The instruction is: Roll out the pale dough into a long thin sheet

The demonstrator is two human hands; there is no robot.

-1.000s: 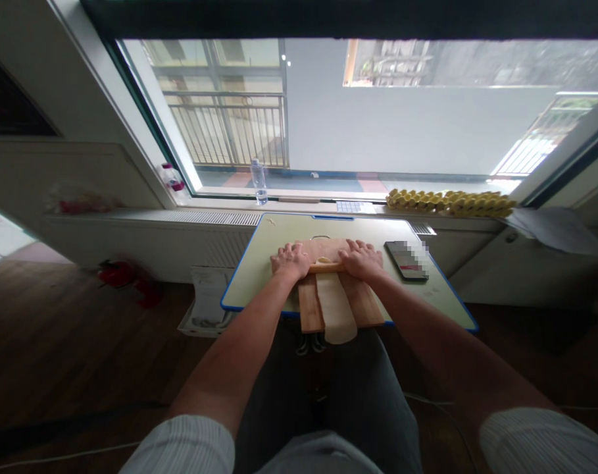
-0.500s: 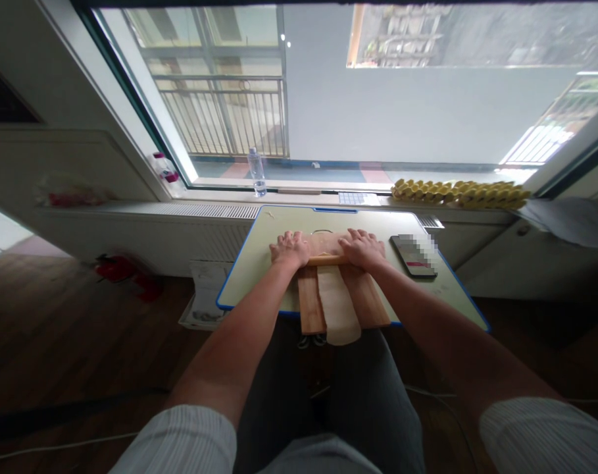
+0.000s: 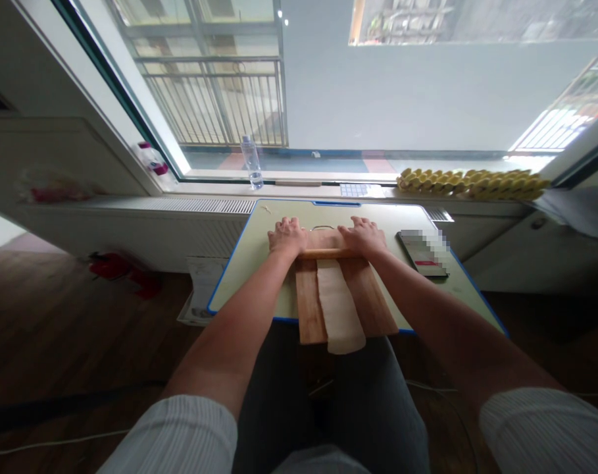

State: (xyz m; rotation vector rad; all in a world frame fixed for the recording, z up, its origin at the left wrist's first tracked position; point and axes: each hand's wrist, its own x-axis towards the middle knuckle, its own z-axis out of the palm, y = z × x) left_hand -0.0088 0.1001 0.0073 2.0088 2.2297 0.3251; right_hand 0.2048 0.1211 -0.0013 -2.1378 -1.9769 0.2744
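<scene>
A wooden rolling pin (image 3: 327, 253) lies crosswise over a wooden cutting board (image 3: 309, 299). My left hand (image 3: 286, 236) presses on its left end, with the fingers bent over toward the window. On the right end rests my right hand (image 3: 364, 236), its fingers reaching forward past the pin. Both hands hold the pin. A long flat strip of pale dough (image 3: 341, 308) runs from under the pin toward me and hangs over the board's near edge. The pin covers the dough's far end.
The board sits on a small pale table (image 3: 244, 280) with a blue rim and sticks out past its near edge. A phone (image 3: 422, 253) lies at the right. Along the windowsill are a clear bottle (image 3: 252, 164) and yellow egg trays (image 3: 471, 182). A red fire extinguisher (image 3: 111, 265) is on the floor.
The view has tilted down slightly. The rolling pin has shifted a little away from me along the board, and the bit of dough seen beyond it no longer shows.
</scene>
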